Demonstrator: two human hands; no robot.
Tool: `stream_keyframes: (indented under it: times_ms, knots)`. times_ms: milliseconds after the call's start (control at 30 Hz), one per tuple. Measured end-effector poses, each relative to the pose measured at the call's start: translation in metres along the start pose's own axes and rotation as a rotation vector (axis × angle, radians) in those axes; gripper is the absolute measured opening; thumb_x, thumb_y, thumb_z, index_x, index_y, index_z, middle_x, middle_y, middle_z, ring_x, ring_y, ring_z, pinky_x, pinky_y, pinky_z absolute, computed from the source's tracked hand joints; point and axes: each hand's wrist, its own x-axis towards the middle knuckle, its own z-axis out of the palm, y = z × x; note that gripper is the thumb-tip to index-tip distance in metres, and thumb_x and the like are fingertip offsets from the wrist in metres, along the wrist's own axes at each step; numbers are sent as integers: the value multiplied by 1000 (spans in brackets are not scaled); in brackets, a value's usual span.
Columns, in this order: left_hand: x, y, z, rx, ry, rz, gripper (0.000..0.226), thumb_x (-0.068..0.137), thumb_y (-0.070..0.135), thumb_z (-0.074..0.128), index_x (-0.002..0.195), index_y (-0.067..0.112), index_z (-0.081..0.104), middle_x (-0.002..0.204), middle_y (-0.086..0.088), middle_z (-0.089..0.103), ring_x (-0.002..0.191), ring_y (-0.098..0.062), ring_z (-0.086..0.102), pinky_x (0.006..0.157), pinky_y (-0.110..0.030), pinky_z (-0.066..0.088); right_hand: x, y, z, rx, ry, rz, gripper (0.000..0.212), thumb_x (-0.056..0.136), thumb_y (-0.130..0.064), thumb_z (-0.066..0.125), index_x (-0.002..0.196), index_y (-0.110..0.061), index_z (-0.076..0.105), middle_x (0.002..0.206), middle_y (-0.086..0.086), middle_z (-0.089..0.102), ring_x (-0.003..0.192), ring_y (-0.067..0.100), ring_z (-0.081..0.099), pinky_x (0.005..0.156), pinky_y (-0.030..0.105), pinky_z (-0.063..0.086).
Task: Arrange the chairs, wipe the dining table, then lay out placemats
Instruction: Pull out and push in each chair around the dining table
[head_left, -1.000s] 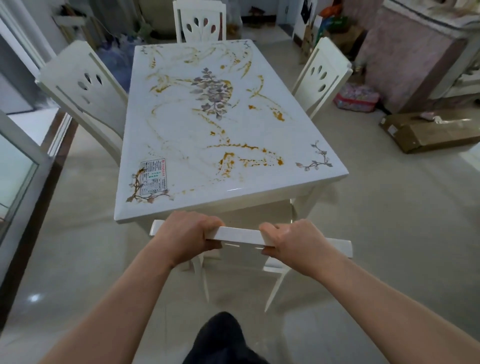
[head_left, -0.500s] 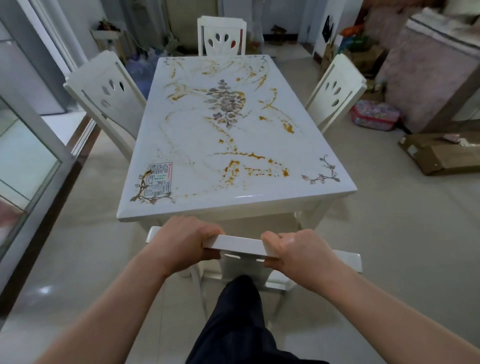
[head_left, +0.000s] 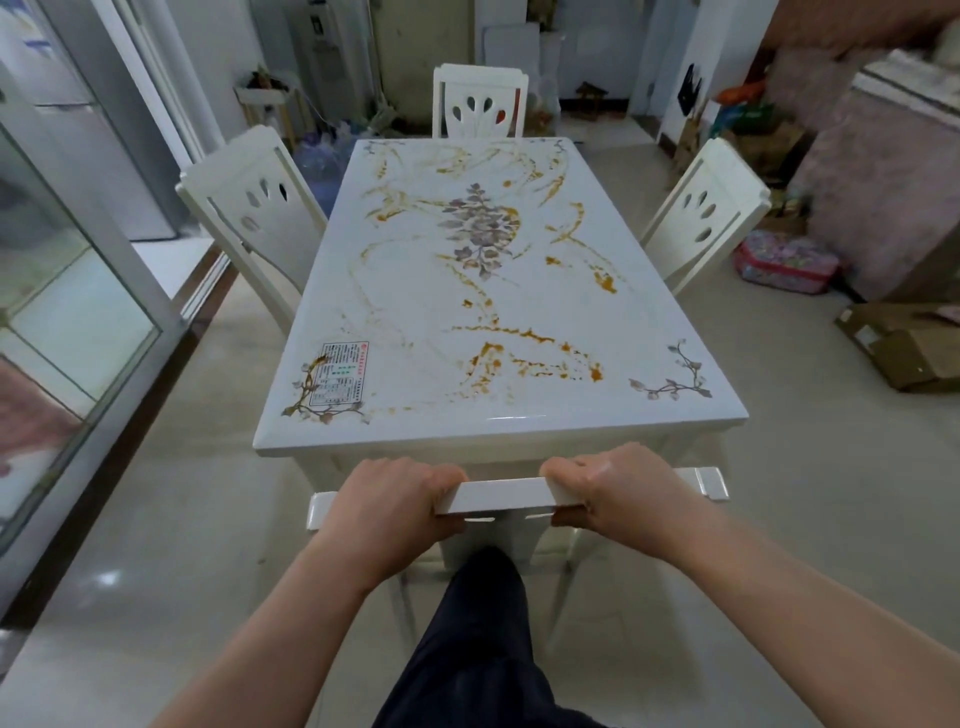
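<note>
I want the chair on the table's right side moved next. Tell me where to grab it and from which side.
Grip the right-side chair by its top rail, coming from behind its back, the side away from the table. The rail is a wide flat bar capping the backrest, and the seat is hidden behind the tabletop. Take it at two spread points.

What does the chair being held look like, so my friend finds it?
Find the white rectangular dining table smeared with orange. The white wooden chair stands at its near end. Only this one's top rail is gripped by a left hand and right hand.
</note>
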Motion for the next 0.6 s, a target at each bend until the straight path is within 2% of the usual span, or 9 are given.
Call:
stream_keyframes:
  times_ms: [100,200,400,600]
  knots:
    - [-2,-3,8,-1,15,-37,32,91,56,46,114,35,53,99,7,66,93,-18,61,65,-29,35,10,3,8,-5,-10,-29,41,61,-46,85,78,-21,56,50,-9,52,37,11,47,36,18,24]
    - [-1,0,20,-6,-10,-51,33,91,57,44,110,31,54,98,6,65,93,-18,61,64,-30,32,5,4,19,3,-23,-49,42,59,-44,86,78,-22,55,52,-9,53,38,11,49,34,19,28]
    - [13,0,33,0,4,-13,35,89,55,46,109,29,56,94,7,66,88,-19,62,66,-30,42,-3,12,27,-2,-5,-24,43,58,-43,87,79,-22,57,53,-10,55,39,11,50,34,20,31]
    - [26,6,37,-6,1,52,33,92,53,44,114,31,54,95,6,65,88,-19,62,65,-30,37,-13,22,33,-22,-20,-6,40,63,-45,84,80,-21,57,54,-9,55,38,12,49,33,21,34]
